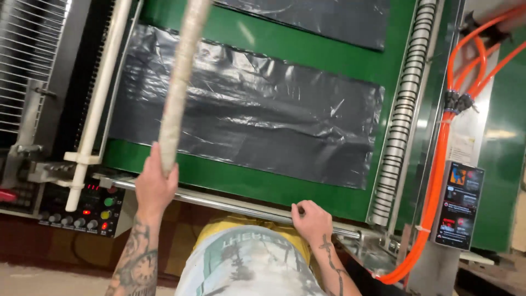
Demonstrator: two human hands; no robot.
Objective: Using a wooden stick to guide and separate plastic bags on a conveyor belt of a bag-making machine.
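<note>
Green conveyor bed [307,41], one, filling the middle of the view and sloping away from the person; it carries black plastic sheets, two counted: the large sheet [246,104] lying flat with its long axis across the bed, wrinkled, and a second sheet [323,16] beyond it, cut off by the top edge. Orange hoses [438,181], a bundle of at least three, running down the right side of the machine. Coiled roller [405,104], one, along the bed's right edge. White bar [98,98], one, upright along the left edge, above the control panel [82,211] with its lit buttons. Steel rail [230,203], one, crossing the near edge of the bed. Wrapped pale stick [178,82], one, long axis running up and away from the person, leaning slightly right, its upper end out of view; it passes over the left part of the large sheet without a visible touch. Left hand [155,183], fingers curled tight around the stick's lower end, so the stick stands directly above the grip. Right hand [311,219], fingers closed over the steel rail, well apart from the stick; the left hand is plainly the nearer. Small screen [459,205], one, mounted at right.
</note>
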